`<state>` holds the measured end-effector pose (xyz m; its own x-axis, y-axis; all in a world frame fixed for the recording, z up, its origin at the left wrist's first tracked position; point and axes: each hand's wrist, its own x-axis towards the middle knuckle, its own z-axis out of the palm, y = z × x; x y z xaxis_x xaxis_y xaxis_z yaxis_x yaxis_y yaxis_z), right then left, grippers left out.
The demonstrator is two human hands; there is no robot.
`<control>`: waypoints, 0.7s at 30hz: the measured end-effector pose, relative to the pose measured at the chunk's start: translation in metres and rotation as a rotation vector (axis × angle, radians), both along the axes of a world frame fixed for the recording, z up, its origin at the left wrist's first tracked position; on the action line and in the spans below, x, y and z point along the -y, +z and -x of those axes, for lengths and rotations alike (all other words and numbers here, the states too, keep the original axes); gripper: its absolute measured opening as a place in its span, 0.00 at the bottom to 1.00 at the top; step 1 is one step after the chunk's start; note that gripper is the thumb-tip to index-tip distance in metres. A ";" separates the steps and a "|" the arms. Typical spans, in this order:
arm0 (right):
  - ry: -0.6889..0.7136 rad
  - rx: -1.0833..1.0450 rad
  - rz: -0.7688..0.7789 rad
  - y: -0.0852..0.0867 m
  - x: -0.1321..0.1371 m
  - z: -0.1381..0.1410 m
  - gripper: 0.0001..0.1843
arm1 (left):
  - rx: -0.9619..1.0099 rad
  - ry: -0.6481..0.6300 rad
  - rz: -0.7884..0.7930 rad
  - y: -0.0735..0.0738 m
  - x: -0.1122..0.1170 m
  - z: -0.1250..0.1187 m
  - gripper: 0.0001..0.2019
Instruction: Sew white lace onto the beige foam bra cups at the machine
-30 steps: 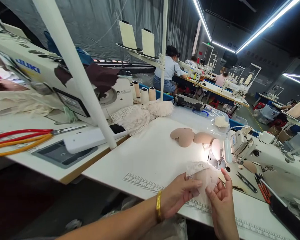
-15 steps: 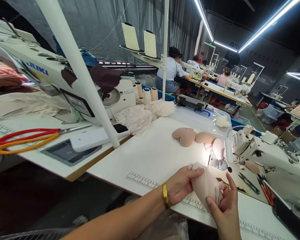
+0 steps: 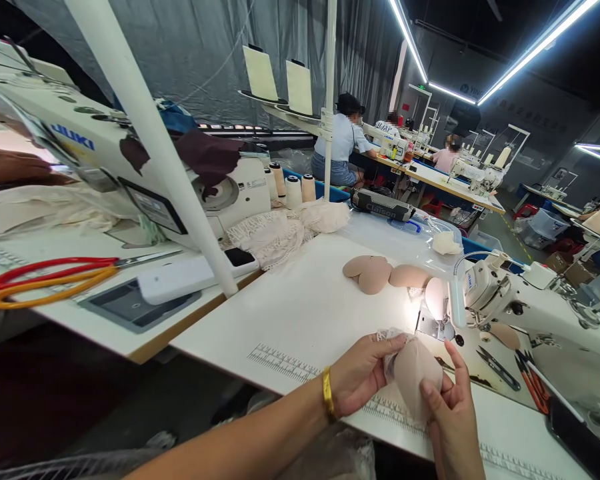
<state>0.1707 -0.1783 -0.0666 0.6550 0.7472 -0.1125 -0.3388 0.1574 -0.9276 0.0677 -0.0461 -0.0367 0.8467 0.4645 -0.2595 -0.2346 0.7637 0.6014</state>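
A beige bra cup point(image 3: 414, 375) covered with sheer fabric is held between my two hands, just in front of the sewing machine point(image 3: 510, 293). My left hand point(image 3: 363, 373), with a gold band at the wrist, pinches the cup's upper left edge and some white lace. On the right side, my right hand point(image 3: 450, 407) grips the cup with the thumb on its face; the index finger points up. Beyond them, several loose beige cups point(image 3: 373, 273) lie on the white table point(image 3: 280, 313). One more cup point(image 3: 435, 298) sits by the lit needle area.
Thread snips point(image 3: 499, 369) and red-handled snips point(image 3: 533, 383) lie to the right, beside a black phone-like object point(image 3: 580, 433). Scissors point(image 3: 55, 280) rest on the left table near a white post point(image 3: 160, 147). A lace pile point(image 3: 275, 233) is behind. Co-workers sit farther back.
The cup has turned slightly and its beige face shows more plainly. My right thumb has shifted up and right along it. My left hand stays nearly in place.
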 end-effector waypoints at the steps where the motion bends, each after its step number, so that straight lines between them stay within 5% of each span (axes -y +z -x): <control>1: -0.006 0.007 -0.001 0.001 0.000 0.000 0.57 | 0.009 -0.010 0.001 0.001 0.000 0.000 0.20; 21: -0.053 0.067 0.028 -0.005 -0.001 0.000 0.53 | 0.044 -0.048 0.017 -0.004 0.001 -0.004 0.15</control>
